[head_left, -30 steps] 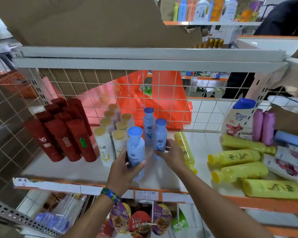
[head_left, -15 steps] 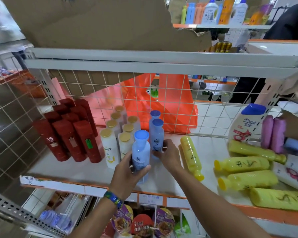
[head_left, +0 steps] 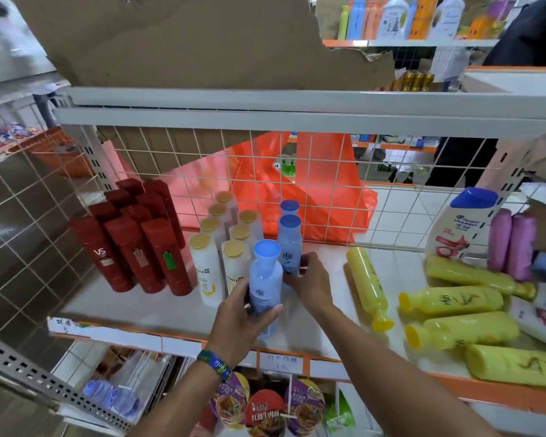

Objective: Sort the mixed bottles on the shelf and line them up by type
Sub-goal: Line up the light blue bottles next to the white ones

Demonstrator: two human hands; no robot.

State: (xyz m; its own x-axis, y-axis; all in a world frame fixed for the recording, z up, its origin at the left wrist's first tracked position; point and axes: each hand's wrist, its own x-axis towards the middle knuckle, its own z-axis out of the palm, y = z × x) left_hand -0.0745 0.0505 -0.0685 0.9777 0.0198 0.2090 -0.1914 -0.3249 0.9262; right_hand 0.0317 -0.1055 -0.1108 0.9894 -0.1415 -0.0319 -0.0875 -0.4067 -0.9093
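On the white shelf (head_left: 145, 298), several red bottles (head_left: 153, 247) stand at the left, and several white gold-capped bottles (head_left: 207, 266) stand beside them. Three light blue bottles form a row going back. My left hand (head_left: 245, 316) grips the front blue bottle (head_left: 265, 279) upright. My right hand (head_left: 311, 280) holds the base of the second blue bottle (head_left: 290, 238); a third (head_left: 289, 207) stands behind it. Several yellow bottles (head_left: 460, 299) lie on their sides at the right, one (head_left: 368, 283) nearer the middle.
A white blue-capped bottle (head_left: 460, 228), two purple bottles (head_left: 512, 244) and white tubes crowd the right end. A wire grid (head_left: 391, 216) backs the shelf, with an orange bag (head_left: 312, 197) behind it. Cup noodles (head_left: 265, 408) sit on the shelf below. Cardboard hangs overhead.
The second blue bottle has been pushed back into line in front of the rear one. My left hand still grips the front blue bottle, now closer to the white bottles.
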